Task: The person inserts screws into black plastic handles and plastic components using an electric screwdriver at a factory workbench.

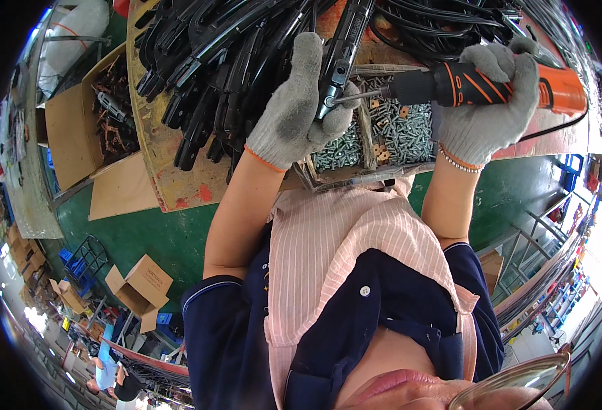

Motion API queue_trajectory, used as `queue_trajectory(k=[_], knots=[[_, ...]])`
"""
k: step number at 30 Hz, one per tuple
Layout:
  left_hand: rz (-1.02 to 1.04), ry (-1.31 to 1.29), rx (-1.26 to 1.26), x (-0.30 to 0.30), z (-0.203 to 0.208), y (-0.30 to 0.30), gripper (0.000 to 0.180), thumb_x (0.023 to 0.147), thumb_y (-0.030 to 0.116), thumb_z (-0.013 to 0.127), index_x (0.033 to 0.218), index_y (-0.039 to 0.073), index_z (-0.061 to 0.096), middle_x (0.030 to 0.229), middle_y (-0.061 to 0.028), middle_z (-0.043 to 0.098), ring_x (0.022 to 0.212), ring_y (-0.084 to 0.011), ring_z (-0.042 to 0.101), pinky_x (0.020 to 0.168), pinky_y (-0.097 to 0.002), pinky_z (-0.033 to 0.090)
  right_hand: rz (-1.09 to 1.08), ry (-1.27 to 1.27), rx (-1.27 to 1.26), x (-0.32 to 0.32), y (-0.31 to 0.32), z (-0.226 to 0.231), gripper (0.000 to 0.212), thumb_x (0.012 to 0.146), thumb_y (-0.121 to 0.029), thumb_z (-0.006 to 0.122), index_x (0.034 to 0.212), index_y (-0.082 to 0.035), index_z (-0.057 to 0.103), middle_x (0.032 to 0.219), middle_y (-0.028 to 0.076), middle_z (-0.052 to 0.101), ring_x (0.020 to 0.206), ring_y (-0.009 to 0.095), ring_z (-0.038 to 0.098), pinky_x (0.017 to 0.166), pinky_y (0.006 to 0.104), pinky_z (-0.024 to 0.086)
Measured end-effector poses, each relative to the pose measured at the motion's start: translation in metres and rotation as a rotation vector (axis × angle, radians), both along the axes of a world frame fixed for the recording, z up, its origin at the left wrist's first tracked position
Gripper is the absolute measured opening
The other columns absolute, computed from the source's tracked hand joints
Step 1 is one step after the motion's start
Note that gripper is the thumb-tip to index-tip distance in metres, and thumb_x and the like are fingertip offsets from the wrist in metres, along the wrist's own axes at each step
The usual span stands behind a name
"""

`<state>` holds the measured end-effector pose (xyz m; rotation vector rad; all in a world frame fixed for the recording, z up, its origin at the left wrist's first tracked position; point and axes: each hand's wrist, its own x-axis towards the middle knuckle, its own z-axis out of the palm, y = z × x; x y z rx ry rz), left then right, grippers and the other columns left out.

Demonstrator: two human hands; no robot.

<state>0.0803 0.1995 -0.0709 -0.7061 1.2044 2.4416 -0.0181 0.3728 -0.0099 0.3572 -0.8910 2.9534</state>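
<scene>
My left hand (301, 102), in a grey knit glove, is closed round the lower end of a long black metal bar (345, 51). A round silvery screw head (329, 101) shows at that end, by the fingers. In my gloved right hand (489, 102) is an orange and black electric screwdriver (478, 85), held level with its bit pointing left. The thin bit (359, 98) reaches the screw head; whether it sits in it I cannot tell. Below the bit lies a divided tray (368, 140) of small silvery screws (403, 130) and a few copper-coloured square pieces.
Many black bars (212, 75) are heaped on the worn table (178, 184) to the left. Black cables (437, 27) lie coiled at the back. An open cardboard box (75, 130) of dark metal parts stands left of the table. Another carton (143, 287) sits on the green floor.
</scene>
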Motion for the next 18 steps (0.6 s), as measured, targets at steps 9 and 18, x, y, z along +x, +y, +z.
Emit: queue_trajectory(k=[9, 18], knots=[[-0.017, -0.010, -0.059, 0.000, 0.008, 0.003, 0.080, 0.086, 0.079, 0.034, 0.084, 0.002, 0.059, 0.053, -0.0025, 0.052, 0.038, -0.0086, 0.044, 0.033, -0.0191, 0.032, 0.092, 0.328, 0.132, 0.032, -0.005, 0.024, 0.025, 0.089, -0.008, 0.057, 0.114, -0.009, 0.050, 0.073, 0.000, 0.042, 0.059, 0.009, 0.041, 0.055, 0.0208, 0.040], [0.080, -0.044, 0.048, -0.002, 0.016, 0.012, 0.072, 0.082, 0.076, 0.049, 0.087, 0.005, 0.057, 0.065, -0.0001, 0.054, 0.043, -0.0059, 0.047, 0.035, -0.0171, 0.036, -0.196, 0.235, 0.590, 0.067, -0.023, 0.031, 0.048, 0.087, -0.006, 0.057, 0.131, -0.003, 0.039, 0.070, 0.002, 0.040, 0.054, 0.013, 0.039, 0.050, 0.0247, 0.038]])
